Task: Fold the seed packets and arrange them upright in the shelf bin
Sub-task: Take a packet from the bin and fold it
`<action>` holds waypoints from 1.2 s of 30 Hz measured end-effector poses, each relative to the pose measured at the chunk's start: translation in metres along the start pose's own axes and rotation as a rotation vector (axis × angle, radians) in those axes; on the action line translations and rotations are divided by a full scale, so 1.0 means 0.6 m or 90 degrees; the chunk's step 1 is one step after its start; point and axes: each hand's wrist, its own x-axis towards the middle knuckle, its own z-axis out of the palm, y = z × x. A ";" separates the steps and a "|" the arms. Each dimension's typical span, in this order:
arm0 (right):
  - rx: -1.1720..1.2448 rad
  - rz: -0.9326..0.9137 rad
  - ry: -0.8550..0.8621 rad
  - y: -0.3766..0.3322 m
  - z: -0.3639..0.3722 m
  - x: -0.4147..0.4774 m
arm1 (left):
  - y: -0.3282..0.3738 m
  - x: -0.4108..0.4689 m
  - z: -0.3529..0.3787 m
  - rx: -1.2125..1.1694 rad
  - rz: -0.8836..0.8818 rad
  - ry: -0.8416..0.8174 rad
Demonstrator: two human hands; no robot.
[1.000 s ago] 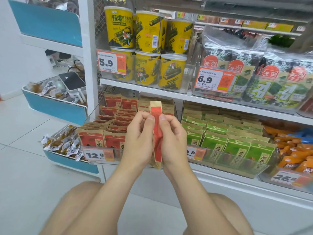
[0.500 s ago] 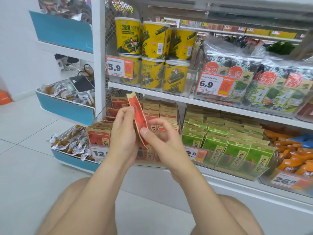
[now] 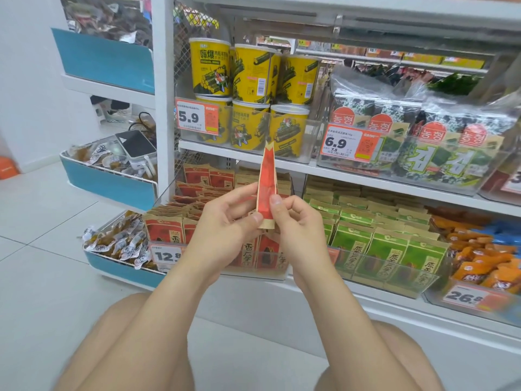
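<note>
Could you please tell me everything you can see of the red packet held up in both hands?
The narrow red paper-like packet with tan ends looks folded lengthwise, its creased face slim and its top notched. It stands nearly upright in the air before the clear shelf bin of similar red packets. The left hand and right hand pinch its lower part, thumbs on the near face.

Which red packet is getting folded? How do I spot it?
On the white shelf, find the bottom bin of red packets. In front of it, the left hand and right hand pinch one packet. Only it is out of the bin, narrow and pointing up.
</note>
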 end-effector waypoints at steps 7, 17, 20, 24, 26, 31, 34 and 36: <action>-0.018 -0.011 -0.036 0.008 0.003 0.013 | -0.001 0.004 -0.003 -0.037 -0.030 0.038; 0.043 0.096 -0.067 0.010 -0.007 0.023 | -0.010 0.012 -0.015 -0.102 -0.062 0.061; 0.078 0.150 -0.100 0.002 -0.013 0.020 | -0.014 0.013 -0.023 -0.098 -0.078 0.066; 0.076 0.140 -0.133 0.004 -0.011 0.017 | -0.014 0.014 -0.032 -0.107 -0.086 0.054; 0.090 0.131 -0.122 0.010 -0.005 0.017 | -0.011 0.013 -0.036 -0.110 -0.088 0.051; 0.041 0.032 -0.080 0.007 0.006 0.016 | -0.006 0.009 -0.048 -0.146 -0.077 0.057; -0.039 -0.014 -0.074 0.011 0.019 0.009 | -0.008 0.007 -0.050 -0.172 -0.072 0.056; -0.141 -0.064 -0.006 0.020 0.032 0.007 | -0.010 0.005 -0.048 -0.174 -0.063 0.062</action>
